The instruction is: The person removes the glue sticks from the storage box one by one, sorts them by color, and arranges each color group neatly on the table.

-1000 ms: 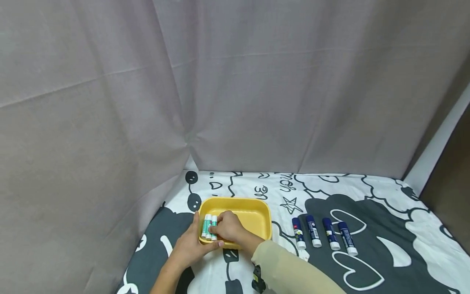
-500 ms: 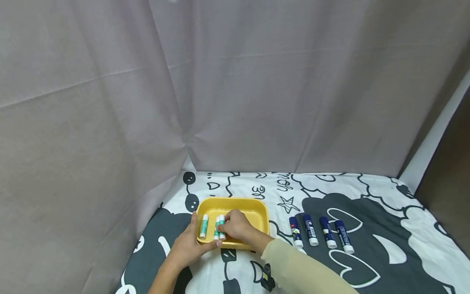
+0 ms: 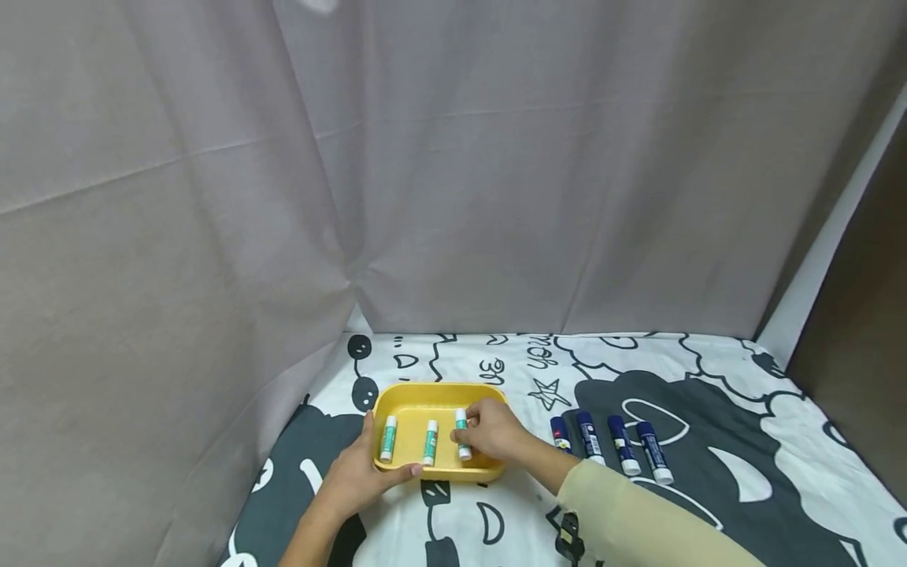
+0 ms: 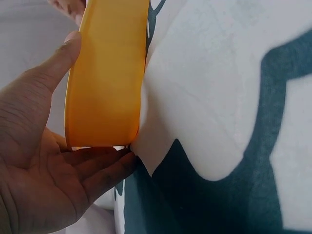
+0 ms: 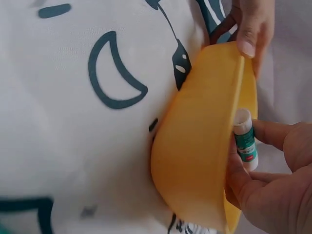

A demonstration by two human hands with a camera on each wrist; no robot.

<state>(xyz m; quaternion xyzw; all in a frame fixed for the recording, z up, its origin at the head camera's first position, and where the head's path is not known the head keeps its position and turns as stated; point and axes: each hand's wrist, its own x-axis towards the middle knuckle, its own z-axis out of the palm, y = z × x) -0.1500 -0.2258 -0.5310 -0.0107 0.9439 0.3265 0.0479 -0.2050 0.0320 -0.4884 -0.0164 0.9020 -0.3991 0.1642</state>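
Soft, muted light covers the yellow tray [image 3: 460, 474] and the printed cloth [image 3: 524, 504] around it. Behind the tray, the grey curtain [image 3: 453, 205] carries fold shadows and a pale bright patch [image 3: 320, 5]. Inside the tray, green labels [image 3: 430, 446] blur; wrist views show soft shadow beside it.

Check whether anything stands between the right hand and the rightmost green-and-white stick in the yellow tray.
Nothing visible does: the right hand pinches that green-and-white stick directly, inside the yellow tray. The middle stick lies to its left in the head view, apart from it.
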